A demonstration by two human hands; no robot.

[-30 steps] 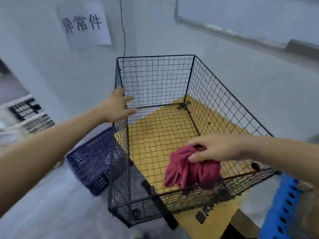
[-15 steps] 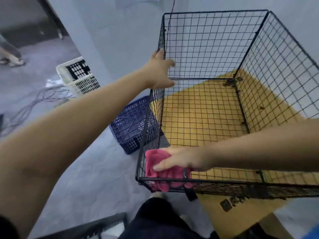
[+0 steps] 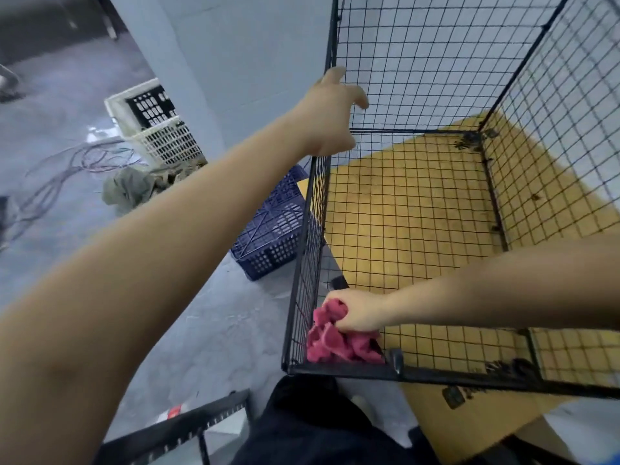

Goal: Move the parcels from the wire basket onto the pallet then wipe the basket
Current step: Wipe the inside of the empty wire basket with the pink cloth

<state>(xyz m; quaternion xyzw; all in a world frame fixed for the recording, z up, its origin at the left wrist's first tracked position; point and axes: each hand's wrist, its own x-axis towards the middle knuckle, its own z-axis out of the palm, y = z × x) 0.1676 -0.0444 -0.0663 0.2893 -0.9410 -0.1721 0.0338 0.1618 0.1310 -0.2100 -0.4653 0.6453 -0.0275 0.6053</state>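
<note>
The black wire basket [image 3: 419,372] fills the right half of the view, with no parcels inside and yellow-brown cardboard under its mesh floor. My left hand [image 3: 330,117] rests on the top rim of the basket's left wall, fingers curled over the wire. My right hand [image 3: 357,315] reaches down inside the basket and clutches a bunched pink-red cloth [image 3: 330,344], pressed into the near-left bottom corner against the mesh. No pallet shows.
A dark blue plastic crate [image 3: 271,236] sits on the grey floor beside the basket's left wall. Farther left stand a white crate [image 3: 157,129], a heap of grey-green fabric [image 3: 131,189] and loose cables [image 3: 57,176]. A black frame [image 3: 188,427] lies near my legs.
My right hand has carried the cloth from the basket's front rim down into the near-left bottom corner. My left hand keeps its place on the left rim. The view has tilted downward and leftward.
</note>
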